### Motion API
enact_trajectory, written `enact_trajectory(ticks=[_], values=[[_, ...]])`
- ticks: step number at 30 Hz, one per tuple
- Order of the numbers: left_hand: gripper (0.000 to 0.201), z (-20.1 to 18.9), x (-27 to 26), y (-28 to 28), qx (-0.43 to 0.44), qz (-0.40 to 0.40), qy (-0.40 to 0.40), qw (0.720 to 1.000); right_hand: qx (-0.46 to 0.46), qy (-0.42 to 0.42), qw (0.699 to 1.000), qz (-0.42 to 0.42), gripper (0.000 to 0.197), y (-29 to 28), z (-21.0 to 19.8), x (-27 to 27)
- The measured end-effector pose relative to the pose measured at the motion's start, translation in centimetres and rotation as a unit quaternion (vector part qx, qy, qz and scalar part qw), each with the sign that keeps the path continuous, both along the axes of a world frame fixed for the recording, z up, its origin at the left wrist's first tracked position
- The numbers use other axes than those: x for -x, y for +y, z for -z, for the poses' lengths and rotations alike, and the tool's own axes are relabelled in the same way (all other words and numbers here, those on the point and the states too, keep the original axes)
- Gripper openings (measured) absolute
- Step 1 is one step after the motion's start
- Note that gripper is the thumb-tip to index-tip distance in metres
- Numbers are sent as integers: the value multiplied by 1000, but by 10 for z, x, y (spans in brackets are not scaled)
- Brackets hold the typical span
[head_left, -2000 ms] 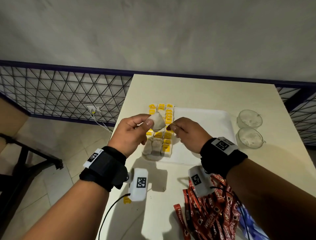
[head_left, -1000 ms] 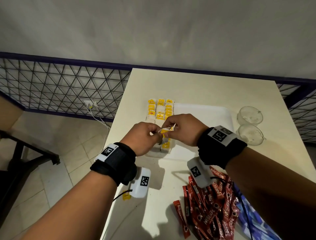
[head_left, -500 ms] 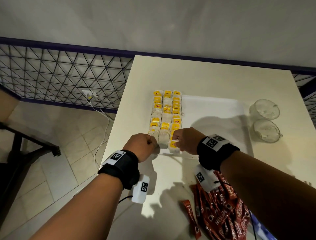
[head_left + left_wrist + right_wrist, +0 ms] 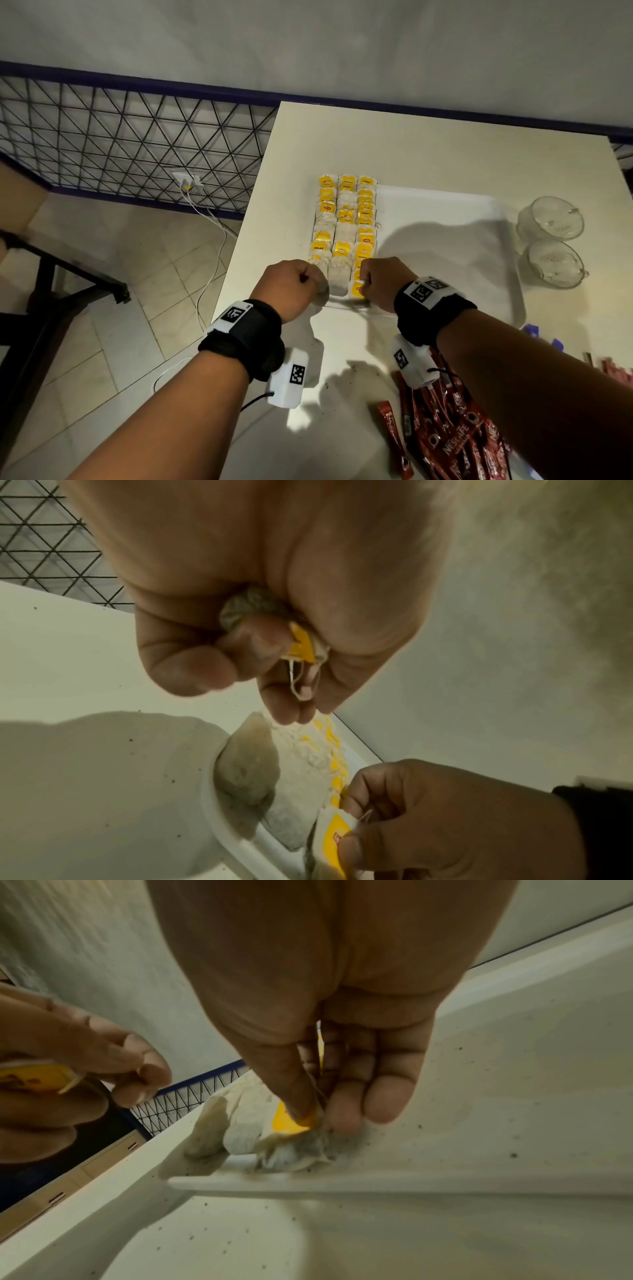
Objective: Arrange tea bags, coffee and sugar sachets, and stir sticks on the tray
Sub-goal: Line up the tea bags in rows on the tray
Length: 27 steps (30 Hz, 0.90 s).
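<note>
Several yellow-tagged tea bags (image 4: 346,219) lie in three columns on the left part of the white tray (image 4: 445,212). My left hand (image 4: 308,279) hovers at the tray's near-left corner, fingers curled round a tea bag (image 4: 301,642) whose yellow tag and string show in the left wrist view. My right hand (image 4: 366,282) is at the near end of the right column. Its thumb (image 4: 294,1096) and fingers pinch the yellow tag of a tea bag (image 4: 291,1139) lying against the tray's front rim (image 4: 377,1180). Red coffee sachets (image 4: 455,442) are piled on the table near me.
Two clear glass cups (image 4: 549,217) (image 4: 555,263) stand right of the tray. Blue packets (image 4: 544,337) peek out behind my right forearm. The table's left edge (image 4: 239,260) drops to a tiled floor with a wire fence (image 4: 120,137). Dark crumbs dot the table.
Both hands came down from above the tray to its near-left corner. The right hand now holds a tea bag against the tray at the right column's near end.
</note>
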<state>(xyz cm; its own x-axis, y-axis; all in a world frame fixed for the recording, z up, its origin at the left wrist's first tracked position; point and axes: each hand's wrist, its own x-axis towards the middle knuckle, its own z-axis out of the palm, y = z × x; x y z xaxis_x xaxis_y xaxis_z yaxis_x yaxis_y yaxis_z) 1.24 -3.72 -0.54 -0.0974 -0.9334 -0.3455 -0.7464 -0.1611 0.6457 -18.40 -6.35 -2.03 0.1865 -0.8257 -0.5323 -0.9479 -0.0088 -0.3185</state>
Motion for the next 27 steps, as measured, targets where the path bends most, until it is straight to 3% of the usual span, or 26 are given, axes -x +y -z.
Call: enact_trajectory(ticks=[2, 3, 4, 7, 8, 10, 14, 17, 21, 23, 24, 26, 27], values=[[20, 0, 3, 1, -26, -64, 85, 994, 0, 8, 1000, 3, 24, -1, 0, 0], [26, 0, 5, 2, -68, -122, 175, 975, 9, 9, 1000, 0, 26, -1, -2, 0], [34, -2, 8, 4, -126, -189, 277, 933, 27, 1, 1000, -2, 25, -1, -4, -1], [54, -7, 8, 9, -266, -319, 517, 748, 110, -123, 986, 0, 14, 1, -18, -3], [58, -8, 7, 11, -279, -332, 551, 713, 139, -178, 974, -7, 11, 4, -24, -5], [63, -8, 8, 14, -282, -341, 579, 685, 178, -267, 947, -30, 4, 9, -37, -10], [71, -15, 16, 19, -274, -331, 599, 676, 180, -336, 918, -104, 19, 18, -46, -17], [71, -20, 17, 21, -270, -318, 628, 657, 155, -311, 927, -138, 39, 22, -49, -20], [65, -24, 18, 24, -271, -272, 628, 677, 144, -249, 947, -142, 24, 21, -59, -22], [60, -28, 16, 25, -266, -245, 606, 709, 150, -253, 942, -158, 16, 20, -66, -22], [51, -30, 13, 25, -246, -221, 587, 739, 140, -245, 946, -160, 16, 19, -72, -22], [28, -33, 3, 22, -160, -151, 507, 833, 107, -202, 960, -164, 16, 15, -83, -21], [29, -35, -3, 19, -114, -103, 456, 877, 106, -179, 962, -175, 17, 13, -87, -21]])
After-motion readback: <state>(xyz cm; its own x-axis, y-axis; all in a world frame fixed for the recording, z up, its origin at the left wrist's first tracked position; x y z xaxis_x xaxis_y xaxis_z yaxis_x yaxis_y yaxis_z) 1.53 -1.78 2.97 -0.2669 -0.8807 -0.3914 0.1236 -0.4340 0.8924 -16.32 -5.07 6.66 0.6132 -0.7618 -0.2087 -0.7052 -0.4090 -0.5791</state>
